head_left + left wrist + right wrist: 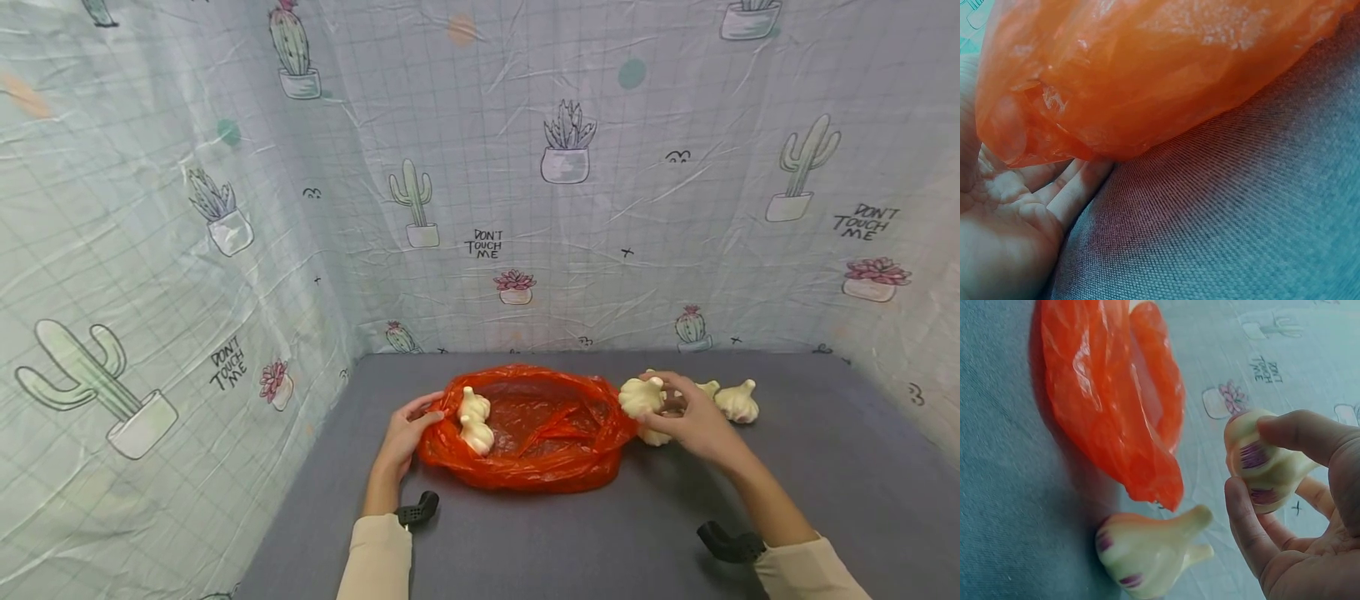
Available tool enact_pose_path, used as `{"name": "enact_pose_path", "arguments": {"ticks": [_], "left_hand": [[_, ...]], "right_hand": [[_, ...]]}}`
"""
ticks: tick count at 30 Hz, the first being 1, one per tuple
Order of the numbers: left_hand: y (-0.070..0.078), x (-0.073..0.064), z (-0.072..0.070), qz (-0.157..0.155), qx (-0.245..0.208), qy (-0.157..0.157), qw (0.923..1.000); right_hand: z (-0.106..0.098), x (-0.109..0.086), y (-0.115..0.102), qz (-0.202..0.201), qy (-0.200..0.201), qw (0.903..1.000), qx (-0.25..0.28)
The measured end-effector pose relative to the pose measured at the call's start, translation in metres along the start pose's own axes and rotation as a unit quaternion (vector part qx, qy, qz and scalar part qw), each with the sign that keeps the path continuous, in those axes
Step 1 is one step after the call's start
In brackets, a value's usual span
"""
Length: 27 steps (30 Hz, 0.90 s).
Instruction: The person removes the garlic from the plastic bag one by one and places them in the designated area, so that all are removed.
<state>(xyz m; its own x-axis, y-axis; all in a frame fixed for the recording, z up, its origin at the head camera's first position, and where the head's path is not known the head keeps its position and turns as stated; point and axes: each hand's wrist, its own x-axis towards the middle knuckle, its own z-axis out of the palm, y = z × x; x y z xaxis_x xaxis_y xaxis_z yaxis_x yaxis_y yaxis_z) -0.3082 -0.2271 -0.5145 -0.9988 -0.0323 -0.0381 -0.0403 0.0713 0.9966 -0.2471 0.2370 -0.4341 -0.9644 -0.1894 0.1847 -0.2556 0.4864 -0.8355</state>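
Garlic bulb (640, 398), one: I'm holding it near the orange bag (525, 477)'s right end, right hand (705, 427) pinching bulb-wide between thumb and fingertips. Probably light, firm, slippery; I'm favouring the belly. Left hand (402, 435) is pinching the bag's rim, plastic obscuring its fingertips. Other bulbs (655, 437) are partly hiding behind my right hand.

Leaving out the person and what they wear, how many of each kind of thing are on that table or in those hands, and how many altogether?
Garlic bulbs: at least 6 (the right hand may hide more)
Red plastic bag: 1
Total: at least 7
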Motion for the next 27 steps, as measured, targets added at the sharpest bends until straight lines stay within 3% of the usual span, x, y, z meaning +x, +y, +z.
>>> {"name": "enact_pose_path", "arguments": {"ticks": [9,18,27], "left_hand": [[-0.001,0.001,0.0,0.002,0.003,0.0,1.0],[-0.001,0.001,0.0,0.0,-0.001,-0.002,1.0],[-0.001,0.002,0.0,-0.002,0.0,0.0,1.0]], "right_hand": [[-0.016,0.0,0.007,0.011,0.002,0.9999,0.002],[-0.034,-0.003,0.013,0.05,0.005,0.9987,-0.009],[-0.043,-0.002,0.027,0.053,0.004,0.9985,-0.014]]}}
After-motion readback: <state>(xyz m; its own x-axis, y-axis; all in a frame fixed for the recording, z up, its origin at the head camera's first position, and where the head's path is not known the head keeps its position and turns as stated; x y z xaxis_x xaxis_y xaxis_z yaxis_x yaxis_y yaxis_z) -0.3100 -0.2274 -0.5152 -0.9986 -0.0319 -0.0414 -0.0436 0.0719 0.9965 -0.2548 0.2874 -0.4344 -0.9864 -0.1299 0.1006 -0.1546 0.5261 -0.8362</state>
